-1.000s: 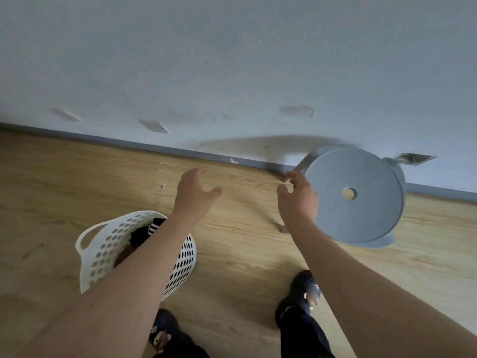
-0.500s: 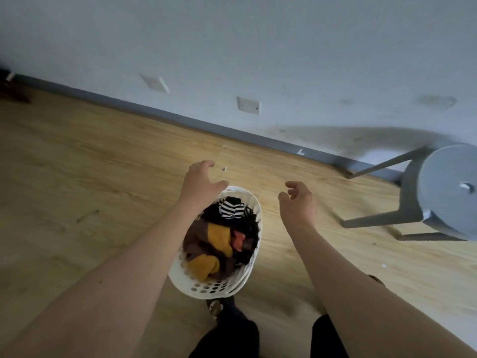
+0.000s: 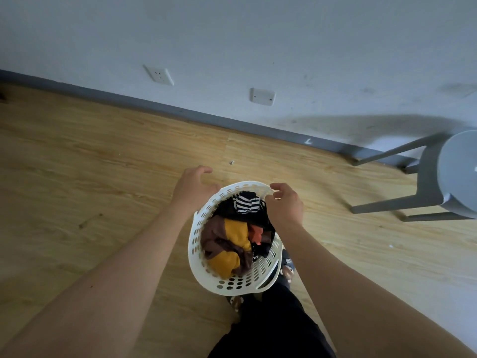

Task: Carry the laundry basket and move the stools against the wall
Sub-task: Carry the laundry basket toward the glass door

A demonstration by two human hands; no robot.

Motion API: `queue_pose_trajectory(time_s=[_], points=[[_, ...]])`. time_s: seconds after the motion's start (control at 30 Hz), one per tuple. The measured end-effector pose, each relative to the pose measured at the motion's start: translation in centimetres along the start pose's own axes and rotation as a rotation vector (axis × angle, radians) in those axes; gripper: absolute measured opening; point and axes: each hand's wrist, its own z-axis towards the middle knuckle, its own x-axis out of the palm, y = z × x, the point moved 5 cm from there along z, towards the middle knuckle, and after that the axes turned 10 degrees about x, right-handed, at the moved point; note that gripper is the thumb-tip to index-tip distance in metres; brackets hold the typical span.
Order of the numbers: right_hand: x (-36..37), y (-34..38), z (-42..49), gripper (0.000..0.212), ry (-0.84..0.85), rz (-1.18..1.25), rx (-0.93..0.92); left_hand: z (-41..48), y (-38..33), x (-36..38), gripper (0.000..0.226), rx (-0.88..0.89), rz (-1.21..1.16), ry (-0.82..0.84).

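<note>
Both hands, left hand (image 3: 192, 188) and right hand (image 3: 285, 202), hover spread over the laundry basket (image 3: 198, 264) rim, so a lopsided grab could tip the clothes (image 3: 232, 244) out

White perforated laundry basket (image 3: 198, 257), grey stool (image 3: 456, 174), black-and-white striped garment (image 3: 246, 204)

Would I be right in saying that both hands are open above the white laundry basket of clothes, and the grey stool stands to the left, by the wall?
Not quite: the head view shows the grey stool to the right, by the wall. The left hand and right hand are indeed open above the white laundry basket of clothes.
</note>
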Motion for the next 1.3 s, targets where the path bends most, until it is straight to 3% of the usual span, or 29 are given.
queue_pose_trajectory(time_s=[0.2, 0.37, 0.67, 0.9, 1.03, 1.3], points=[[1.0, 1.6, 1.0, 0.036, 0.015, 0.033, 0.009, 2.7, -0.7, -2.1, 0.054, 0.045, 0.023, -0.004], [3.1, 0.7, 1.2, 0.035, -0.066, 0.071, 0.113, 5.8, 0.6, -1.0, 0.053, 0.114, 0.065, 0.102], [12.6, -5.0, -1.8, 0.042, -0.166, 0.321, 0.398, 9.0, 6.8, 1.7, 0.060, 0.181, 0.161, 0.307], [14.1, -12.0, -3.3, 0.040, -0.247, 0.382, 0.549, 7.8, 11.3, 7.2, 0.075, 0.088, 0.159, 0.456], [13.6, -16.5, -2.7, 0.037, -0.363, 0.349, 0.623, 7.9, 12.7, 9.4, 0.080, 0.052, 0.166, 0.459], [14.5, -22.2, -1.3, 0.054, -0.441, 0.304, 0.740, 9.1, 14.3, 12.5, 0.088, -0.007, 0.173, 0.406]])
